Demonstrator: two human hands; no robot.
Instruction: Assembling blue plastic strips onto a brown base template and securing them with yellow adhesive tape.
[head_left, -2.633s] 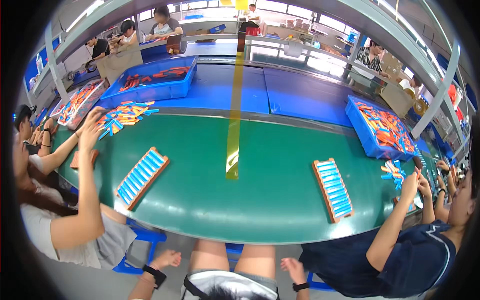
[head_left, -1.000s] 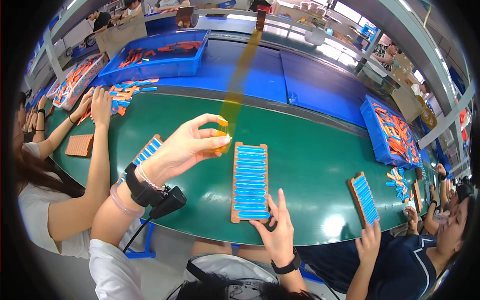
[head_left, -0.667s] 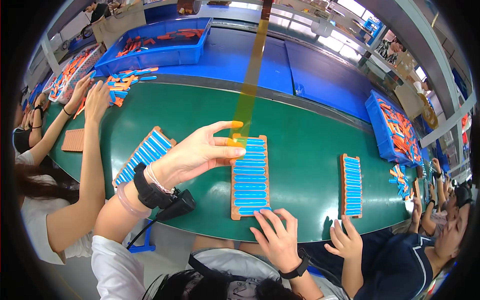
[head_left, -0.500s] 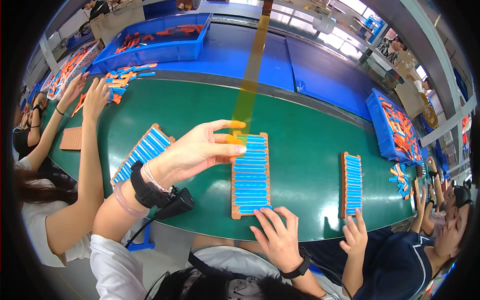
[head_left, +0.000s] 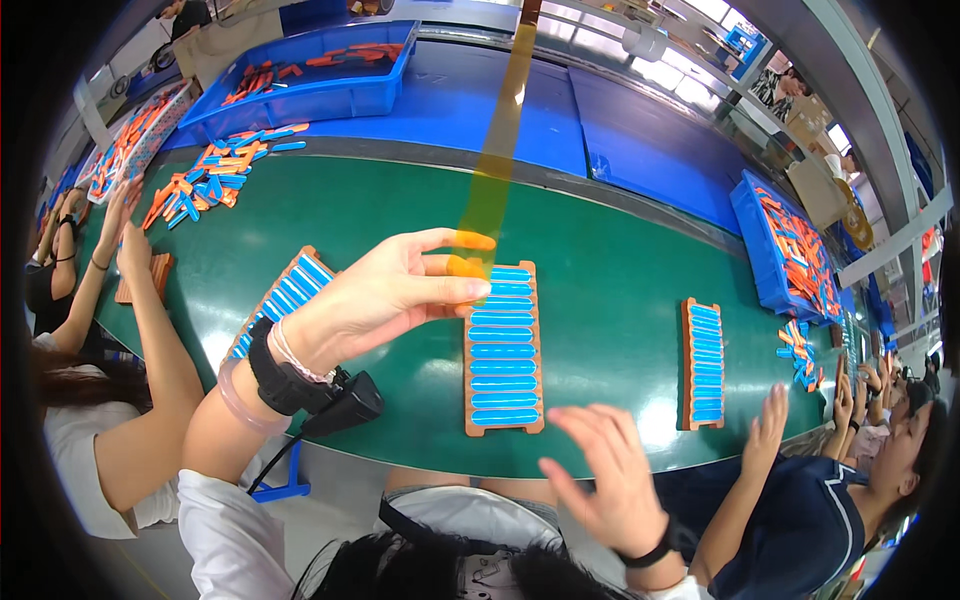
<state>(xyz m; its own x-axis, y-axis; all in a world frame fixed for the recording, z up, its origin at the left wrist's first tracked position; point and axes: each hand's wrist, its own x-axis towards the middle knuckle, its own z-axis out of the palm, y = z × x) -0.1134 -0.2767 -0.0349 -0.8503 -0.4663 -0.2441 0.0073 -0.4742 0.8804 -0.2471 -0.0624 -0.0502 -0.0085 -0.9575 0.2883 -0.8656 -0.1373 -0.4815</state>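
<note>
My left hand [head_left: 400, 285] is closed, thumb and fingers pinching the lower end of an amber see-through tape strip [head_left: 505, 120] that hangs from above. Just beneath these fingertips lies the upper end of a brown slotted tray [head_left: 476, 431] filled with a row of blue flat sticks [head_left: 503, 368]. My fingers and the tape cover its upper left corner. My right hand [head_left: 612, 470] is over the table's near edge, to the right of the tray's lower end. Its fingers are apart, slightly blurred, and hold nothing.
Similar filled trays lie left, partly behind my forearm, and right [head_left: 705, 365] on the green table [head_left: 610, 300]. Blue bins [head_left: 390, 95] and piles [head_left: 215, 175] hold orange and blue pieces. Co-workers sit on both sides; one's hand [head_left: 768, 425] is near the right tray.
My right hand has left the tray's lower end and moved right and toward me. My left hand still pinches the tape. The left co-worker's hands moved from the pile to a brown tray.
</note>
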